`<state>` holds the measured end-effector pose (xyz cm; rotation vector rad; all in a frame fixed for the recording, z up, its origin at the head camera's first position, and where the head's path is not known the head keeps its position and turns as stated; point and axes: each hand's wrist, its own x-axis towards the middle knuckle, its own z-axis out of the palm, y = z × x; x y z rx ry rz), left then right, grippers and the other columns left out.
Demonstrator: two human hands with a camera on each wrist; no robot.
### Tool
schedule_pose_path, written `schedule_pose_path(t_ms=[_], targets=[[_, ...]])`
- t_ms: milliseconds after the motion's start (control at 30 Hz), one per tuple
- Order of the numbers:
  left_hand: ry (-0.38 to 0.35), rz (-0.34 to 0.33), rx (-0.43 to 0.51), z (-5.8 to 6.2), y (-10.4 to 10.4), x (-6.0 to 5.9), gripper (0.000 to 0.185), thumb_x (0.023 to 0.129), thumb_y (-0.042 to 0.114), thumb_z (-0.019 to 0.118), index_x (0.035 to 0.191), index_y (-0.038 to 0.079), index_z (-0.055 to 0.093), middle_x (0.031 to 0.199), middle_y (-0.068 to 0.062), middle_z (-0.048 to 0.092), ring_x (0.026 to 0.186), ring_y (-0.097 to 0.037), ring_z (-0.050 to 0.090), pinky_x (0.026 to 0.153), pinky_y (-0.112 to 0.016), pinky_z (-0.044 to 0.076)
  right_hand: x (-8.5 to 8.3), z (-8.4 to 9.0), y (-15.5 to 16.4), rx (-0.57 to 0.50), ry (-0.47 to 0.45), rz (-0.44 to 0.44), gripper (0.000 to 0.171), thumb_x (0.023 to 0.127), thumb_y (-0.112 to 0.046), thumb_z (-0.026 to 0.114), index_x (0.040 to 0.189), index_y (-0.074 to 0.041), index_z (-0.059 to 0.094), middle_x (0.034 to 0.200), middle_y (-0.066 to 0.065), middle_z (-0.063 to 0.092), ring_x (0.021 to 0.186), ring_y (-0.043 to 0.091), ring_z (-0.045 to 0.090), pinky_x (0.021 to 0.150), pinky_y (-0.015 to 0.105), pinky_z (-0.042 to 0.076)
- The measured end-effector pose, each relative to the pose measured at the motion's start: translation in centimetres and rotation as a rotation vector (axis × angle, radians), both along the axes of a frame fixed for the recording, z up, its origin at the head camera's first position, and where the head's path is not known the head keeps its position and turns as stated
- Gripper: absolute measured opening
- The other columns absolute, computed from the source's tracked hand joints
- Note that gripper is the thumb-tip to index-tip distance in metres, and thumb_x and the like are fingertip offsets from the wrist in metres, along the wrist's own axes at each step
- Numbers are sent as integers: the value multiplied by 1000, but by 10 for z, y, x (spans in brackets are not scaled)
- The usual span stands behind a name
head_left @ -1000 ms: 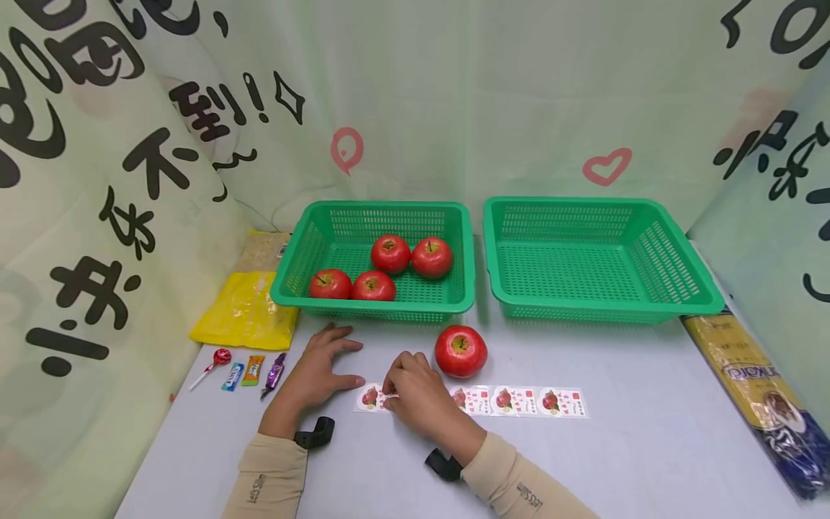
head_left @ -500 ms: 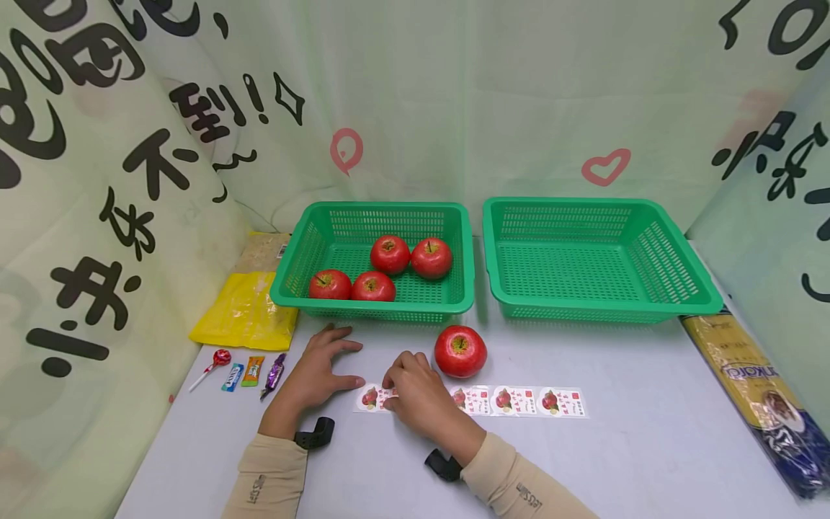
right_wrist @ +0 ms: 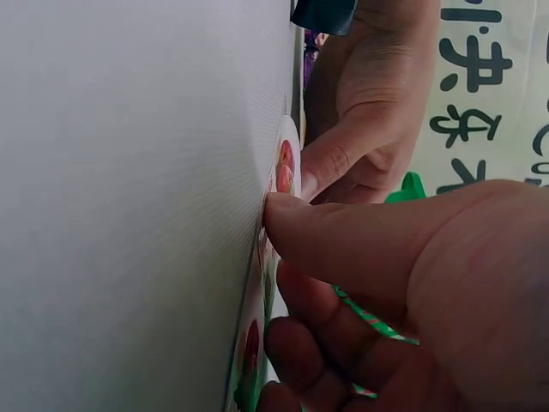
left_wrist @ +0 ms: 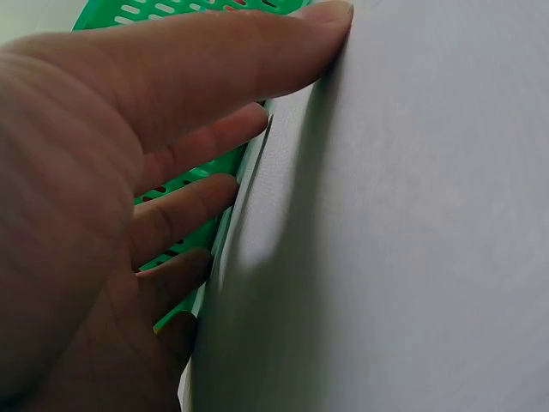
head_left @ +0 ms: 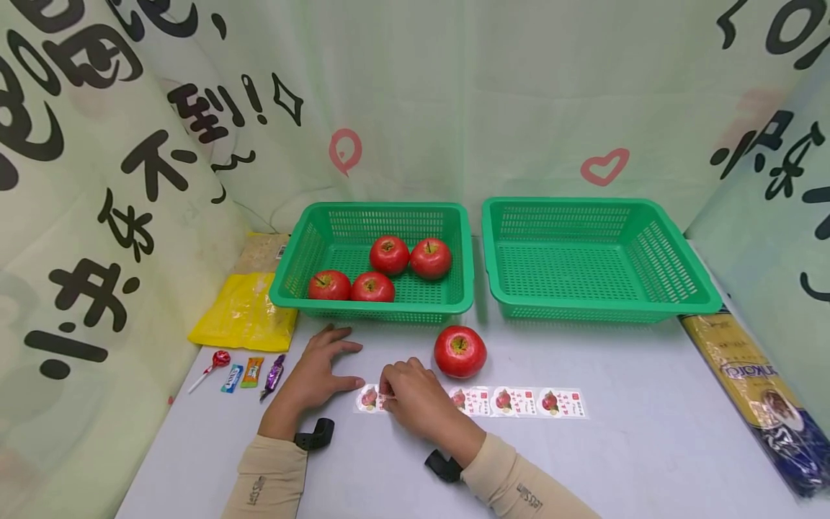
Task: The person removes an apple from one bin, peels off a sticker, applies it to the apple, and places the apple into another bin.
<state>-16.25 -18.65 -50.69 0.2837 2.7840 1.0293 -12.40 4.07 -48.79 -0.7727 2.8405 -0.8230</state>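
Five apples [head_left: 460,351], two green baskets [head_left: 600,305], four sweets [head_left: 246,371].

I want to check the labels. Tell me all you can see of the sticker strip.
The sticker strip is a glossy white paper band printed with red apple pictures. It lies flat on the grey table, just in front of the loose apple. The left hand presses its left end; the right hand picks at it there.

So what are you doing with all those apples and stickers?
A person is working at a strip of apple stickers lying on the table. The right hand picks at the strip's left end with thumb and fingertips, while the left hand rests flat on the table beside it. One red apple sits loose just behind the strip. Four more apples are in the left green basket; the right green basket holds none.
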Motion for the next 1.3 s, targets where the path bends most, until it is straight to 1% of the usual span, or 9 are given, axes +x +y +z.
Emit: schedule_pose_path(t_ms=[133,233,467,733,833,967,1067,1167,1300], targets=[[-2,2,1,1,1,0,55,82,24,92,133,13,73,163,-12,48,162,-42,22,128,-64,29,0,0,1,3,-6,-6,22,87,-11,86,104,-12,71,90,-2,59,92,16,54,80,31,52],[-12,8,1,2,1,1,55,82,24,92,133,13,72,164,-12,47,162,-41,21,128,-64,29,0,-1,2,12,7,-3,20,87,-14,87,102,-11,74,95,1,58,96,19,55,84,32,53],[-23,18,-2,3,2,2,56,83,25,92,134,14,72,165,-11,47,162,-41,21,127,-65,29,-1,-2,2,21,-31,-8,18,88,-16,86,100,-13,74,98,1,58,98,18,53,87,32,53],[-16,13,2,2,1,1,56,82,25,92,133,13,73,164,-11,48,162,-42,22,127,-64,30,-1,-2,2,27,5,28,18,87,-12,86,89,-17,69,90,-3,58,92,16,51,80,31,49],[-13,10,4,2,1,1,56,82,25,92,133,13,73,164,-12,48,162,-42,22,127,-64,30,-2,-1,2,25,-21,28,19,88,-10,84,93,-17,67,86,-6,60,88,13,51,76,28,48],[-10,10,-2,3,1,1,56,82,24,92,133,13,73,164,-12,48,162,-42,22,127,-64,30,-5,2,3,-39,-90,13,18,90,-7,80,103,-14,69,83,-6,60,85,10,52,74,25,49],[-9,18,-8,3,2,1,56,82,23,93,133,12,73,164,-11,48,162,-41,23,127,-63,30,-8,5,7,-101,-111,29,10,92,-7,78,97,-14,72,80,-7,60,83,9,53,74,22,49],[-2,18,-15,3,3,2,57,81,24,93,132,12,73,163,-12,48,161,-42,24,127,-64,31,-9,13,15,-173,-127,54,12,92,-6,77,87,-17,74,81,-7,62,82,9,56,74,21,50],[16,8,-56,2,3,3,57,80,26,93,132,14,73,162,-10,50,160,-41,26,126,-63,32,0,26,31,-261,-184,66,13,92,-5,75,88,-17,74,93,-5,61,88,14,61,77,22,53]])
